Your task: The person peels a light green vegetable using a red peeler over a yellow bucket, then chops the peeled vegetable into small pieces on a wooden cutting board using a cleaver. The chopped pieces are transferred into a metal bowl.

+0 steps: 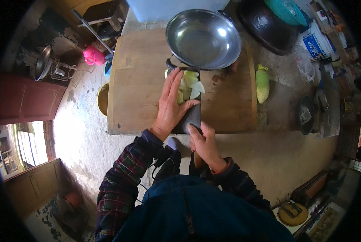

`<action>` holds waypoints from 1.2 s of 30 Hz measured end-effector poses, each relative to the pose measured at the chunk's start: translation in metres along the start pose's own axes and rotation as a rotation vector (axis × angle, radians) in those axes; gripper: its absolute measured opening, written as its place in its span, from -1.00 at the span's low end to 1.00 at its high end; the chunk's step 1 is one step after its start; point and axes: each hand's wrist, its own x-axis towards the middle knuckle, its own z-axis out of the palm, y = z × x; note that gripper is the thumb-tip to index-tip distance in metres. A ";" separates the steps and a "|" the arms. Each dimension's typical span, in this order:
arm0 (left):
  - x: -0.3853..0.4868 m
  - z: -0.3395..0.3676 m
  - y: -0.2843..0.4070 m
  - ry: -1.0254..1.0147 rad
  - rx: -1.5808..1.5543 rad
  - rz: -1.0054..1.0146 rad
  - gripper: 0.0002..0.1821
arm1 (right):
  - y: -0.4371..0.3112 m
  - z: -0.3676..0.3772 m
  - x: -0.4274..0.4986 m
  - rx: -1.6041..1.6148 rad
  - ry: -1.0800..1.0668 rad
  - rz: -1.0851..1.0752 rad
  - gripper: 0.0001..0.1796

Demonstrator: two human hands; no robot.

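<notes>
My right hand grips the wooden handle of a cleaver, its thumb on the wide dark blade. The blade lies flat and points away from me, over the near side of the wooden board. Pale green radish slices are heaped on its far part. My left hand cups the heap from the left, fingers stretched along the slices and thumb across the blade. Just beyond the blade's far end is a steel wok with dark handles; no food shows inside it.
The large wooden board lies under the wok. A whole green radish lies to its right. Farther back stand a translucent plastic tub, a dark basin and a white bucket. A yellow-rimmed container stands left of the board.
</notes>
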 end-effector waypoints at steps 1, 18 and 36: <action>0.016 0.002 0.005 0.005 0.021 0.033 -0.01 | -0.014 -0.003 0.006 0.009 0.001 0.011 -0.74; 0.197 0.077 -0.031 -0.042 0.396 0.136 -0.23 | -0.120 -0.107 0.056 0.046 -0.181 0.203 -0.80; 0.056 -0.031 -0.054 -0.089 0.436 -0.300 -0.52 | -0.128 -0.176 0.036 -0.005 0.019 0.155 -0.66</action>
